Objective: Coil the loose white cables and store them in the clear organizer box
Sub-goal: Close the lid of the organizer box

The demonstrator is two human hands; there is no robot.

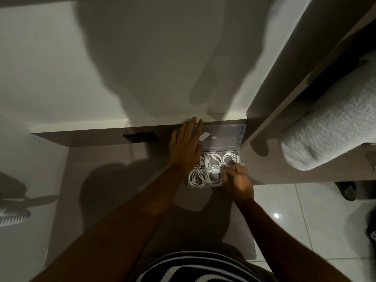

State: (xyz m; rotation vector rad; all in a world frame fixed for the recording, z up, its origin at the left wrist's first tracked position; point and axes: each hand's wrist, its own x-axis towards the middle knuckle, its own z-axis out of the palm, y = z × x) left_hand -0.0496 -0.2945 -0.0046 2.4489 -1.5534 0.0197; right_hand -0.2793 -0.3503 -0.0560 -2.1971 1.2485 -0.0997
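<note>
A white wall point(142, 58) fills the upper half of the view, from ten o'clock round to one o'clock, with broad shadows across it. At three o'clock stands a piece of furniture point(270, 98) with a grey padded roll point(329, 127) lying on it. A brown tabletop point(114, 180) runs through the centre down to six o'clock, its far edge meeting the wall; pale floor tiles point(305, 220) show at four o'clock. A black-and-white striped garment point(195, 267) sits at six o'clock, on the person wearing the camera. Both bare forearms reach up from the lower edge toward centre. The clear organizer box point(242, 137) rests on the tabletop just right of centre, at roughly two o'clock from the frame's middle, its lid swung open and back toward the wall. Its compartments hold coiled white cables point(212, 159), one coil to each visible cell. The left hand point(186, 145) lies flat with fingers extended and together, resting over the left edge of the box and lid, gripping nothing visible. The right hand point(239, 181) is curled, fingers bent down at the near right compartment; whether it pinches a cable cannot be told. A small black object point(140, 137) lies at the tabletop's far edge, left of the box.
</note>
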